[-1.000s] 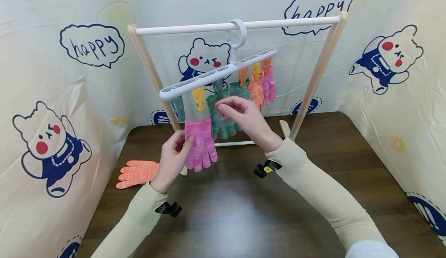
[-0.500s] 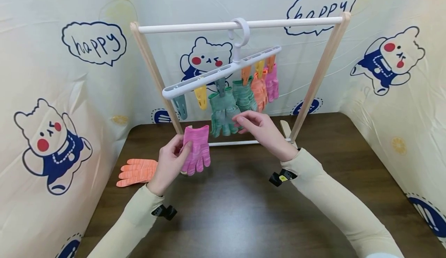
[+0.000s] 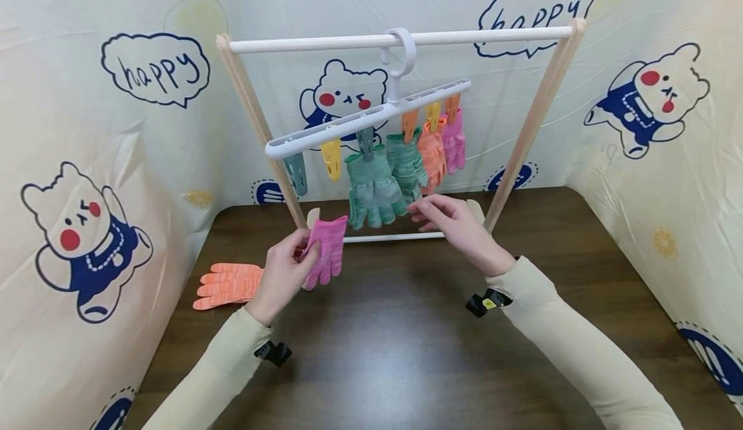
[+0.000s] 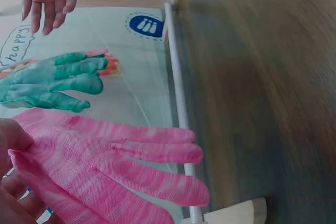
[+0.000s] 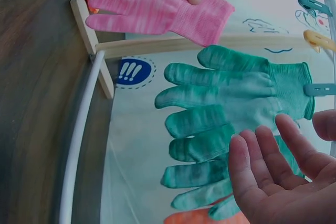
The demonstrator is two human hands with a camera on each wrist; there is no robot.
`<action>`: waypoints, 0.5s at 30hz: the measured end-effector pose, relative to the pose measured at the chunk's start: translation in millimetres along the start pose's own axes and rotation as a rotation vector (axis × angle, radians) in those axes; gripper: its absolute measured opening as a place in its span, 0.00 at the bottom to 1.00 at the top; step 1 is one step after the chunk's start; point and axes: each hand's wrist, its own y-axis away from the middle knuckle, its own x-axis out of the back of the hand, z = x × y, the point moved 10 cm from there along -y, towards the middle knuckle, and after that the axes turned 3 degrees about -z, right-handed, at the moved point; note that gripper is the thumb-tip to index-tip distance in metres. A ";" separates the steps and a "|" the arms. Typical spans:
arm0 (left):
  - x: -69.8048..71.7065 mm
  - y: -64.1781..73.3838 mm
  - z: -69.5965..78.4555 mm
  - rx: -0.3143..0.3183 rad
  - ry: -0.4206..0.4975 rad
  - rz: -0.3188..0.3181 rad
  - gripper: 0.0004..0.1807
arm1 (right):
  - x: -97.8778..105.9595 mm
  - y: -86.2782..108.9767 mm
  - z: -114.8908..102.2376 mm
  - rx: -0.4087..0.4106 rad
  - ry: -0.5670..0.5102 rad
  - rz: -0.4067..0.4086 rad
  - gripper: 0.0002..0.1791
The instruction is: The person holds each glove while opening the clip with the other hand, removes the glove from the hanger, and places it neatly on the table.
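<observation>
My left hand point(image 3: 281, 272) grips a pink knit glove point(image 3: 329, 246) between thumb and fingers, fingertips of the glove hanging down, below the left end of the white hanger point(image 3: 325, 135). Two green gloves hang close by: a front one point(image 3: 374, 188) in a blue-grey clip point(image 3: 366, 144), and another point(image 3: 404, 159) behind it in an orange clip point(image 3: 409, 125). Beside their lower ends is my right hand point(image 3: 461, 230), holding nothing; in the right wrist view its fingers point(image 5: 273, 163) are loosely bent. A yellow clip point(image 3: 331, 159) and a blue-grey clip point(image 3: 297, 173) hang without gloves.
The hanger hooks over the white bar point(image 3: 487, 37) of a wooden-sided rack point(image 3: 534, 120). Farther right on it hang an orange glove point(image 3: 432, 153) and a pink one. Another orange glove point(image 3: 229, 285) lies flat on the brown table point(image 3: 395, 352), left of my left hand.
My right hand has withdrawn to the right and downward from the front green glove, uncovering it. My left hand, with the pink glove, has shifted slightly down and left.
</observation>
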 end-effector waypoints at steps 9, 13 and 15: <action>-10.5 -2.5 -0.3 -0.100 -0.245 -0.009 0.11 | 8.1 7.0 12.8 -0.044 0.002 0.025 0.20; -15.4 -2.4 8.0 -0.184 -0.351 0.002 0.13 | 10.5 8.3 20.1 -0.057 0.003 0.018 0.21; -18.4 -2.6 12.3 -0.233 -0.412 0.006 0.14 | 11.2 9.3 22.3 -0.064 0.000 0.013 0.21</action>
